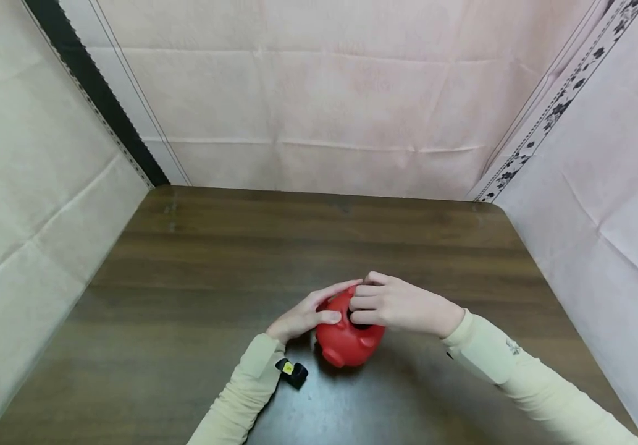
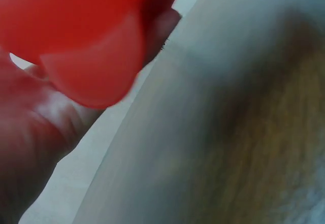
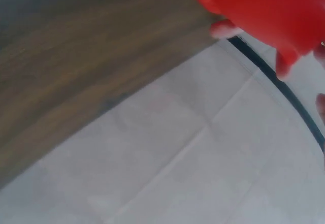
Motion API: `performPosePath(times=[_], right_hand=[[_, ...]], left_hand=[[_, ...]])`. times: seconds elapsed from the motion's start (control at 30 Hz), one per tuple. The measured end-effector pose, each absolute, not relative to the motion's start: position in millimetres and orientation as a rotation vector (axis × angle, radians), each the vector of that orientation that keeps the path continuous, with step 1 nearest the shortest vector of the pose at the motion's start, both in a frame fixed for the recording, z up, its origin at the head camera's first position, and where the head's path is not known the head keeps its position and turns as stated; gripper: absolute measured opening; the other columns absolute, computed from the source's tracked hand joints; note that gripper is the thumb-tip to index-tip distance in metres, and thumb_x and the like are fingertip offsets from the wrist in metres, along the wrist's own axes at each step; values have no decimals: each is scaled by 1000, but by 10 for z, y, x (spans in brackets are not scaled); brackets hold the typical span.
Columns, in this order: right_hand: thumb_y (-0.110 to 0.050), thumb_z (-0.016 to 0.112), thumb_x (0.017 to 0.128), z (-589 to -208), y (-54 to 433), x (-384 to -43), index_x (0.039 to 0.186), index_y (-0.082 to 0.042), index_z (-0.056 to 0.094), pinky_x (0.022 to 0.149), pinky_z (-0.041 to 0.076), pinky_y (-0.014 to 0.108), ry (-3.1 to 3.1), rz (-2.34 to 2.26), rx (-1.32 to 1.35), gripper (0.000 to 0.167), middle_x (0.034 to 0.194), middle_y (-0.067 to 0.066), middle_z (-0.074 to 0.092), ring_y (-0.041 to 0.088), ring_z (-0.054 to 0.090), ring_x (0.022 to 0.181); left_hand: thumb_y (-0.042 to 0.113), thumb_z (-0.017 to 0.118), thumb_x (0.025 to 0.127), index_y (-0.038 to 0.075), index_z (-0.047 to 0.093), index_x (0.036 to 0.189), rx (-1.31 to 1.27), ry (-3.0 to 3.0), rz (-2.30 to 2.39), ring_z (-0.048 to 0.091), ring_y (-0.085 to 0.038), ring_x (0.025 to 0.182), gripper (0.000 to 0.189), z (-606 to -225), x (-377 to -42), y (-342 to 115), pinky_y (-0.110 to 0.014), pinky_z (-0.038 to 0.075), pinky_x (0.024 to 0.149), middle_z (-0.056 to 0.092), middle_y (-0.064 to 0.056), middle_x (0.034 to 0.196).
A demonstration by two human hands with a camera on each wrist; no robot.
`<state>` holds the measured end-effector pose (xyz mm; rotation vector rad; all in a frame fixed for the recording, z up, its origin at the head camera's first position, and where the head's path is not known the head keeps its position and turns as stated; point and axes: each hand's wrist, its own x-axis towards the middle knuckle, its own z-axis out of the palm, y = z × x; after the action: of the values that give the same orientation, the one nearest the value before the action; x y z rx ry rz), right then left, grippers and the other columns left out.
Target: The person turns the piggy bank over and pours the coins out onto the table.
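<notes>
A red piggy bank (image 1: 346, 347) is held between both hands over the table's near middle, with a dark round patch on the side facing the right hand. My left hand (image 1: 304, 316) grips it from the left, thumb across the near surface and fingers along the far side. The curled fingers of my right hand (image 1: 388, 304) rest on it at the dark patch, covering part of it; that hand's thumb is hidden. In the left wrist view a rounded red stub of the piggy bank (image 2: 96, 64) hangs beside the left palm. The right wrist view catches its red body (image 3: 269, 10).
The dark wooden table (image 1: 213, 272) spreads out around the hands. Pale creased cloth (image 1: 341, 105) hangs behind it, with more on both sides. A small black device (image 1: 294, 372) with a yellow mark sits at the left wrist.
</notes>
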<state>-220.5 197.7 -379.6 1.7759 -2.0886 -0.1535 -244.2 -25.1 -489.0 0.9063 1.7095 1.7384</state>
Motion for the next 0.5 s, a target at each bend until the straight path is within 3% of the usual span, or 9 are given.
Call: performPosePath(times=[0.33, 0.5], right_hand=[[-30, 88, 64, -3884, 2060, -2164, 106, -23, 60, 85, 44, 30, -2039, -372, 1712, 51, 103, -9, 64, 10, 57, 97], [-26, 88, 64, -3882, 2092, -2168, 106, -22, 60, 88, 44, 31, -2061, -299, 1706, 50, 100, -7, 63, 10, 56, 96]], left_hand=[[32, 56, 94, 34, 34, 149, 912, 1752, 1729, 41, -21, 135, 60, -4867, -2395, -205, -31, 48, 100, 38, 4, 154], [34, 50, 97, 34, 33, 150, 962, 1785, 1711, 42, -17, 135, 56, -4850, -2389, -198, -28, 46, 102, 37, 4, 154]])
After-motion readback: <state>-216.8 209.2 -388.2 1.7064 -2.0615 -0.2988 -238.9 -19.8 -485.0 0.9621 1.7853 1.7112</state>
